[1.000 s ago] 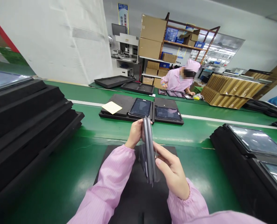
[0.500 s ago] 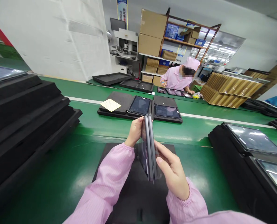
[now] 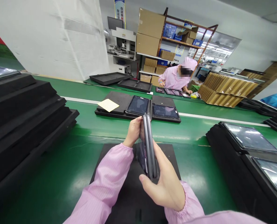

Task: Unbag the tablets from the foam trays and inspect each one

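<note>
Two dark tablets, pressed face to face in clear film, stand on edge above a black foam mat. My left hand grips them at their far upper end, its thumb side near the top edge. Along the right-hand face lie the fingers of my right hand. Its thumb reaches out to the left, past the near lower corner of the tablets. The far fingers of both hands are partly hidden behind the tablets.
Beyond my hands, a black foam tray holds more tablets and a yellow sheet. Black foam stacks rise at left and right. A co-worker in pink sits across the green bench.
My right thumb has swung from the tablets' right face to beyond their near lower corner, and the hand has turned palm-inward. My left hand keeps its grip. The view has shifted slightly.
</note>
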{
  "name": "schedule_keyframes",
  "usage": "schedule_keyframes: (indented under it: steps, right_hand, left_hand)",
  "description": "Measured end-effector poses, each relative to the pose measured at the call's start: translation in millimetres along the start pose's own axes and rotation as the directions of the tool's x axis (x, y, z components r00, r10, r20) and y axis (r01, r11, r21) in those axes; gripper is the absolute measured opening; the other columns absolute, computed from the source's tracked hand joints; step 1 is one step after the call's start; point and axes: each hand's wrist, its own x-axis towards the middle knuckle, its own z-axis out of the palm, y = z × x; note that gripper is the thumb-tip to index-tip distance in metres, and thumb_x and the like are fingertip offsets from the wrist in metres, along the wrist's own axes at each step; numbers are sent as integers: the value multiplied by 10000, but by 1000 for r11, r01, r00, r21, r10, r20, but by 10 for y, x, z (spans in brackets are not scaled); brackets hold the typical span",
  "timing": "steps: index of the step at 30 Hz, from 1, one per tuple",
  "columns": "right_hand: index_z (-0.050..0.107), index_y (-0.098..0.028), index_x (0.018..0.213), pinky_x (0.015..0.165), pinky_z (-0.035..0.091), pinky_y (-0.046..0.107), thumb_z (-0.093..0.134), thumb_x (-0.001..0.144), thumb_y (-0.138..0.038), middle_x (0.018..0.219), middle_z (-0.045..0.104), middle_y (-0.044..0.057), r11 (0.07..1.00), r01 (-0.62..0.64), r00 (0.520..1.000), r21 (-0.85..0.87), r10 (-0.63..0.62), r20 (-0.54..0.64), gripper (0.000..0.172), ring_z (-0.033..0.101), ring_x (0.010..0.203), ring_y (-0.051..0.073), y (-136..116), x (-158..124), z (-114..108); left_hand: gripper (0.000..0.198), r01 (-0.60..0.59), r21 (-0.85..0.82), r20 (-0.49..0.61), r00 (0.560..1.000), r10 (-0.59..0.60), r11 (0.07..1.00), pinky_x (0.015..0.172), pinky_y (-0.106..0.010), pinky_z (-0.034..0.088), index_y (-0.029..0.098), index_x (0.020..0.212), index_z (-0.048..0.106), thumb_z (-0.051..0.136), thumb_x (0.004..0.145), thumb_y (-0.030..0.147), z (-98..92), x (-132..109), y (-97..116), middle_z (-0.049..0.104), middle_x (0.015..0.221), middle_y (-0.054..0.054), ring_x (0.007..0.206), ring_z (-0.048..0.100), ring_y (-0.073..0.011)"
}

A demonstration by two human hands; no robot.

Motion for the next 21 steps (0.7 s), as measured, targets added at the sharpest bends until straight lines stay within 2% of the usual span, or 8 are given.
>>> schedule_keyframes:
  steps: [8, 13, 17, 21]
  right_hand:
    - [268, -150, 1563, 1246, 297, 431, 573, 795, -157, 1619, 357, 103, 1000, 27, 1000, 10, -27, 11, 826, 333, 1500, 273, -24, 0, -10]
    - [301, -157, 1556, 1239, 310, 428, 603, 839, -209, 1609, 380, 109, 999, 16, 1000, 43, -16, -3, 780, 364, 1485, 272, -10, -29, -15]
    - [366, -171, 1540, 1188, 399, 405, 618, 885, -258, 1563, 458, 109, 993, -62, 996, 97, 67, -52, 707, 442, 1440, 265, 23, -86, 4]
    - [439, -231, 1515, 1116, 489, 372, 597, 911, -217, 1518, 525, 67, 985, -110, 988, 129, 122, -90, 624, 506, 1393, 249, 49, -118, 17]
  left_hand:
    - [754, 7, -14, -8, 1000, -7, 1000, 647, -343, 504, 207, 575, 665, 489, 638, 938, 3, 12, 7, 583, 542, -19, 563, 554, -185]
    - [750, 14, -14, 2, 1000, -14, 1000, 633, -337, 494, 208, 571, 659, 494, 636, 937, 9, 5, 21, 576, 540, -18, 587, 575, -195]
    - [754, 9, -10, 19, 1000, -9, 1000, 608, -335, 483, 209, 560, 647, 481, 638, 941, 4, -1, 32, 539, 502, -7, 572, 564, -194]
    - [757, 9, -9, 35, 999, -9, 1000, 576, -328, 469, 207, 550, 640, 476, 645, 939, -4, -5, 44, 520, 481, -1, 550, 550, -186]
